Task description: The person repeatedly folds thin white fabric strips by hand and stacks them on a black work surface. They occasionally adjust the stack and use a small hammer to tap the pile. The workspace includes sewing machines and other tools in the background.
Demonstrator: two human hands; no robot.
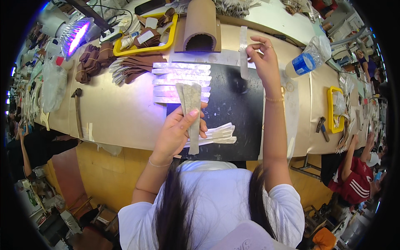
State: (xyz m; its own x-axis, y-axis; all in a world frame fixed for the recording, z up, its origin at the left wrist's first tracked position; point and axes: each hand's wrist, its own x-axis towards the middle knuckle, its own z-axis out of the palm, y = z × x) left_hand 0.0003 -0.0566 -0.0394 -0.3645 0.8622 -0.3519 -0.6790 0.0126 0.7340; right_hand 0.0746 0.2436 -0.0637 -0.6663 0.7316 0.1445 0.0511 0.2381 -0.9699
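The left hand [175,130] grips a fanned bundle of strips [190,93] near the left edge of the black board [246,121], best pinched firmly against slipping, while the right hand [266,58] half curls, its pinch unclear, beside a lone strip [243,46] over the far edge.

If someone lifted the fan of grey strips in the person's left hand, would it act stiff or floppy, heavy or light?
Probably light: the left hand pinches the fan of grey strips between thumb and fingers. Likely fairly stiff, as the ends look straight beyond the grip. The spread, seemingly unbound strips may slide apart if the pinch loosens.
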